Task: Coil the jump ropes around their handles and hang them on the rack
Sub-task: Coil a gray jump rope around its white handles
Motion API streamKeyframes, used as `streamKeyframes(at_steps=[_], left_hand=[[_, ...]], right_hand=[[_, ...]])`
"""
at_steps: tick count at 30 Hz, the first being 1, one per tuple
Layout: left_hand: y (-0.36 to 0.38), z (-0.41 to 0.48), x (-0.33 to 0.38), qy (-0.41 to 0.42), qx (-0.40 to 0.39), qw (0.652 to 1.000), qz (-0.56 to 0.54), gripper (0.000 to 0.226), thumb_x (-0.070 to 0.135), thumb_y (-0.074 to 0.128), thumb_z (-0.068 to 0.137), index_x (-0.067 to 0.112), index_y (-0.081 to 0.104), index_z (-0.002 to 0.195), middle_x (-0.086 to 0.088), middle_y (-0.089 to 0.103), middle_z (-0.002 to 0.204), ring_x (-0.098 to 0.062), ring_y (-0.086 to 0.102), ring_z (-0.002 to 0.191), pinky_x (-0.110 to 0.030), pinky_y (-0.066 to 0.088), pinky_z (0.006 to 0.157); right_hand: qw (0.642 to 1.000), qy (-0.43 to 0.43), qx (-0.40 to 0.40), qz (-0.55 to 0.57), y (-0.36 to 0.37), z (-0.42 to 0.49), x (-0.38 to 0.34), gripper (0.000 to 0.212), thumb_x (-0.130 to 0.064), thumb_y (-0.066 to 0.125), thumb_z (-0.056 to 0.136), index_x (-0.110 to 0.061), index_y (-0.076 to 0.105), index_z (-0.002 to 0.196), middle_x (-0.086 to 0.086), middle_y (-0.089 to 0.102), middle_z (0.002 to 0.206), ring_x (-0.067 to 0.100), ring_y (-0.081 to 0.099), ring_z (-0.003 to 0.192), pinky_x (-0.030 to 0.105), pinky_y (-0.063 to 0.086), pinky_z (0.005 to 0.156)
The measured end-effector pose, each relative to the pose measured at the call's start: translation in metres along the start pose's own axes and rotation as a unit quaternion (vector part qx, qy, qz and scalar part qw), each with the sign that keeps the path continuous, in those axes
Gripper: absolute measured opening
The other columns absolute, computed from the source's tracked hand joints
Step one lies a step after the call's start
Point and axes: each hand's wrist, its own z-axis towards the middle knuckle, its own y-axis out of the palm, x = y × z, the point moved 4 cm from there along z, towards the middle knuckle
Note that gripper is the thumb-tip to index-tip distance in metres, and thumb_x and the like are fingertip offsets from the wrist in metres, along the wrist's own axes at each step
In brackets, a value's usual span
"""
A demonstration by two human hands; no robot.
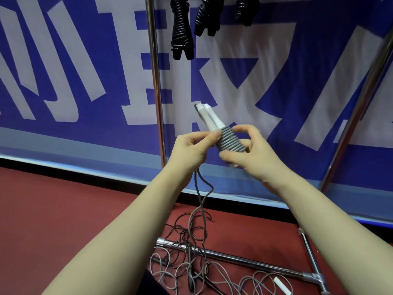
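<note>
Right hand: fingers and thumb are curled round the coil, thumb tip and forefinger at its upper end, the other fingers beneath it.
Left hand: closed in a pinch on the grey rope just where it meets the coil, with the thumb against the white handles.
Task's thing: the two white handles lie side by side and tilt up and to the left. Tight grey turns cover their lower part, and the bare ends stick out above both hands.
Loose rope: it drops from under the left hand to the red floor and ends in a tangle of loops between the forearms.
Open room: the hands are at mid-height, just right of the rack's upright pole and well left of the slanted pole — free space lies between the two.
Rack top: three black coiled ropes hang side by side above the hands, well apart from them.
In the way: the tangle lies across the rack's base bar.
Other things: a loose white handle lies on the floor near the base joint.
Writing: the blue banner behind the rack carries large white characters — cropped, and not readable as a whole.
</note>
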Motion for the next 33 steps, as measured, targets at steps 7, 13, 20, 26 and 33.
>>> streamKeyframes(at_steps=[7,13,20,26,33], left_hand=[[0.019,-0.007,-0.004,-0.003,0.066,0.997,0.032,0.026,0.031,0.074,0.086,0.020,0.073,0.063,0.015,0.055,0.045,0.001,0.043,0.044,-0.013,0.035,0.050],[0.022,-0.006,-0.001,0.020,-0.039,0.999,-0.010,0.019,0.015,0.063,0.095,0.001,0.073,0.086,0.007,0.048,0.050,-0.004,0.042,0.048,-0.016,0.036,0.050],[-0.005,0.003,0.003,0.064,-0.134,0.984,0.100,0.015,0.014,0.065,0.092,0.004,0.075,0.087,0.008,0.060,0.069,-0.011,0.051,0.063,-0.021,0.042,0.062],[-0.011,0.008,0.003,0.082,-0.109,0.979,0.154,0.021,0.024,0.067,0.091,0.015,0.073,0.073,0.008,0.051,0.064,-0.007,0.048,0.057,-0.024,0.042,0.064],[-0.002,0.001,0.012,0.075,-0.175,0.975,0.118,0.024,0.016,0.058,0.096,0.020,0.070,0.075,0.011,0.052,0.069,-0.007,0.045,0.061,-0.017,0.040,0.064]], right_hand=[[0.833,-0.108,0.128,-0.527,0.020,-0.005,-0.008,0.061,-0.026,0.057,0.094,-0.008,0.028,0.145,0.009,0.047,0.130,0.029,0.048,0.118,0.037,0.039,0.091],[0.902,-0.131,0.161,-0.379,0.008,0.001,-0.001,0.044,-0.010,0.054,0.089,-0.001,0.044,0.131,0.015,0.051,0.122,0.035,0.047,0.112,0.042,0.036,0.089],[0.980,-0.091,0.064,-0.163,0.000,-0.003,0.002,0.035,-0.014,0.056,0.078,-0.022,0.056,0.112,-0.004,0.059,0.094,0.016,0.053,0.078,0.038,0.048,0.072],[0.995,-0.003,0.053,0.090,0.007,-0.003,-0.003,0.048,0.015,0.053,0.068,-0.022,0.052,0.099,0.012,0.060,0.071,0.019,0.050,0.062,0.026,0.040,0.051],[0.949,0.066,-0.064,0.300,0.007,-0.007,-0.006,0.060,-0.004,0.045,0.045,-0.005,0.050,0.105,0.020,0.056,0.066,0.024,0.046,0.047,0.022,0.029,0.043]])
